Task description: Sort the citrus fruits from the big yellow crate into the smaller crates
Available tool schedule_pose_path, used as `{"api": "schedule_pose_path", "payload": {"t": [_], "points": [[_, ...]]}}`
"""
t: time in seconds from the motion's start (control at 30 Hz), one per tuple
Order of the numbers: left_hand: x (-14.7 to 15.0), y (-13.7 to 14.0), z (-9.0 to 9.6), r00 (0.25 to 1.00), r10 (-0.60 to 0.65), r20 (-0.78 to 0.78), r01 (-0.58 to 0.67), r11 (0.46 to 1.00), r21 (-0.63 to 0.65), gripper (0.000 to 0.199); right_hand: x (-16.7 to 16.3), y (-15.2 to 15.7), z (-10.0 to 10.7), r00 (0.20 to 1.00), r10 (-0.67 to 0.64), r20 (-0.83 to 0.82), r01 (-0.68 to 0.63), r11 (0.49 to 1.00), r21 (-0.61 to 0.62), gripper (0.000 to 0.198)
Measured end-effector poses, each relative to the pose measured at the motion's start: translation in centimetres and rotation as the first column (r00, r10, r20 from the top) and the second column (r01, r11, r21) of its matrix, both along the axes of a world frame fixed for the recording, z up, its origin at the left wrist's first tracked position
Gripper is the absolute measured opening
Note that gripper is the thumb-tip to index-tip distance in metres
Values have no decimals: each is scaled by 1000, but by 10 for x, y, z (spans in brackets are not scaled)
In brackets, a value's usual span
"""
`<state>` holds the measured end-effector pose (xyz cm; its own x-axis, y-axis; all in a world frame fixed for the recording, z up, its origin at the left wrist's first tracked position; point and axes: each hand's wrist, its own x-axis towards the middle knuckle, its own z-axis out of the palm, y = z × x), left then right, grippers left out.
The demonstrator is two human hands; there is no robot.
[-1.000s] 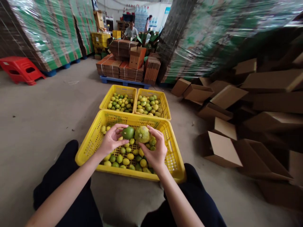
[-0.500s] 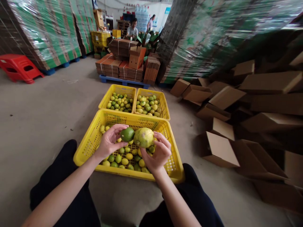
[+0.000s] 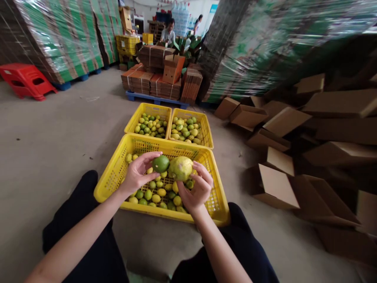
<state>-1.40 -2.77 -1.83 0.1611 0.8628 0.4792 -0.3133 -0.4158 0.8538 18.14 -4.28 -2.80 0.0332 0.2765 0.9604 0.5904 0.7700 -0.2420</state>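
Between thumb and fingers, my left hand (image 3: 139, 173) grips a small dark green lemon (image 3: 160, 164). My right hand (image 3: 198, 185) is closed on a larger, yellow-green lemon (image 3: 180, 168) with blemished skin. The two fruits are held side by side, nearly touching, above a large yellow plastic crate (image 3: 110, 173). Inside that crate lie green and yellow lemons (image 3: 155, 198), partly covered by my hands.
Two smaller yellow crates (image 3: 170, 124) of lemons stand just beyond. Behind them, flattened cartons (image 3: 165, 89) are stacked on a blue pallet (image 3: 156, 99). Cardboard boxes (image 3: 277, 184) are heaped at right; a red stool (image 3: 26, 80) is at left. Two people (image 3: 167, 33) are in the background.
The view has shifted slightly, so the scene sits a little further right. Both hands keep the same lemons side by side, with the larger one turned slightly.
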Motion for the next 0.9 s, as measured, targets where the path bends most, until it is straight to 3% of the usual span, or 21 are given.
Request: {"api": "schedule_pose_path", "payload": {"t": [0.13, 0.27, 0.37, 0.43, 0.5, 0.57, 0.63, 0.7, 0.8, 0.9], "points": [[0, -2, 0, 999, 13, -32, -11, 999, 43, 48, 0, 0, -2, 1000, -26, 9, 26, 999, 35, 44], [2, -6, 2, 990, 120, -76, -113, 989, 92, 43, 1, 1, -4, 999, -42, 11, 42, 999, 23, 43], [2, -6, 1, 987, 137, -86, -129, 987, 91, 45, -2, 0, -3, 999, 5, -53, -10, 995, -98, 46], [2, -4, -1, 985, 159, -65, -156, 987, 48, 48, -5, -1, -2, 979, 80, -185, -124, 963, -239, 48], [2, -1, -3, 985, 164, -48, -166, 985, -45, 51, -9, -2, -1, 907, 153, -392, -309, 873, -376, 48], [2, 3, -5, 993, 117, -27, -120, 975, -185, 50, -13, 0, -2, 781, 148, -606, -503, 724, -472, 42], [2, 7, -7, 997, 78, 16, -68, 943, -325, 46, -15, 3, -4, 653, 63, -755, -646, 566, -512, 33], [1, 11, -8, 995, 86, 58, -53, 904, -424, 40, -18, 8, -7, 545, -41, -838, -740, 446, -503, 28], [3, 14, -10, 993, 96, 65, -48, 848, -529, 35, -22, 13, -11, 410, -143, -901, -839, 328, -434, 27], [9, 11, -13, 996, 78, 39, -39, 797, -602, 33, -27, 14, -15, 361, -176, -916, -881, 259, -396, 32]]}}
